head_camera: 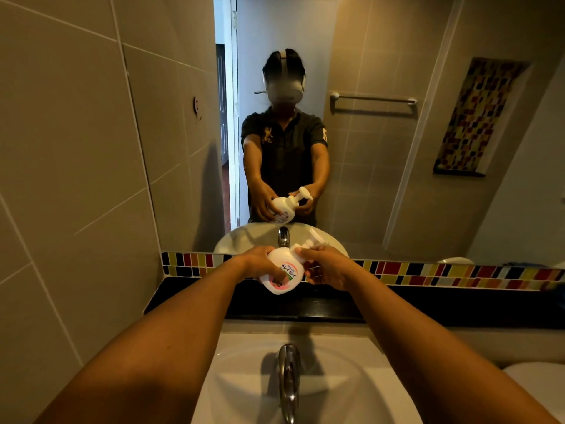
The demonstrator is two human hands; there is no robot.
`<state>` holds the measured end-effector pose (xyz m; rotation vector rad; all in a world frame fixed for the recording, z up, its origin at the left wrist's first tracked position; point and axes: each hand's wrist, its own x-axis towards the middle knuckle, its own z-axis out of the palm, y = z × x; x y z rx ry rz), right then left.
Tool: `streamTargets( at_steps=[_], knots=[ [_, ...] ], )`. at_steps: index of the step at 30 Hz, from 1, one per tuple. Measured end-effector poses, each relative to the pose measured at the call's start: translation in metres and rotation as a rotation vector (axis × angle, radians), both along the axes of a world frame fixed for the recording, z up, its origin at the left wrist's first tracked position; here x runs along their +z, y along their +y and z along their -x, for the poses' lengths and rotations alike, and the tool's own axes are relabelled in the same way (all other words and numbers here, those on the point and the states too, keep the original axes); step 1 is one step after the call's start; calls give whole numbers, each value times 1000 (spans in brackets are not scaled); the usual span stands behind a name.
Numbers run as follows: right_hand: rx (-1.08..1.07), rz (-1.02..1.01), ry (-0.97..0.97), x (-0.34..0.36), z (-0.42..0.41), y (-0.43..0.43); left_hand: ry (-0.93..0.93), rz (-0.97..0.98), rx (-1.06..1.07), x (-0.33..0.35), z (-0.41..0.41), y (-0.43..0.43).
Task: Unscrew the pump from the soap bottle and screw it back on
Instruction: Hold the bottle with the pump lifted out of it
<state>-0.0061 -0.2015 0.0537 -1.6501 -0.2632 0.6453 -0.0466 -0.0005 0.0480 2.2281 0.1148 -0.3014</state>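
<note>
Soap bottle (pixel 282 275) tilted in the clenched left hand (pixel 260 266); right hand (pixel 325 269) gripped the pump (pixel 301 249) (slippery plastic might twist loose, spilling).

The soap bottle (pixel 282 275) is smooth white plastic with a printed glossy label; its pump (pixel 301 248) is white plastic too; the faucet (pixel 289 381) is polished chrome metal; the sink (pixel 244 377) is glossy white ceramic; the surface (pixel 195 298) is shiny black stone; the wall tiles (pixel 76 148) look matt beige; the mosaic strip (pixel 428 272) is glossy.
</note>
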Motion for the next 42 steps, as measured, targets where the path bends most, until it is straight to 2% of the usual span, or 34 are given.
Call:
streamTargets(
  at_steps=[19,26,32,38,42],
  knots=[
    [51,3,7,-5,-6,-7,-16,-12,-4,2,1,-2],
    [5,93,-98,-10,-3,-3,-4,-10,6,-5,2,-11],
    [56,53,-26,-10,-5,-7,7,-1,15,-3,3,-6],
    [-23,85,-99,-13,-6,-4,-2,-7,9,-3,3,-14],
    [35,89,-73,-13,-6,-6,0,-12,8,-3,2,-12]
  ],
)
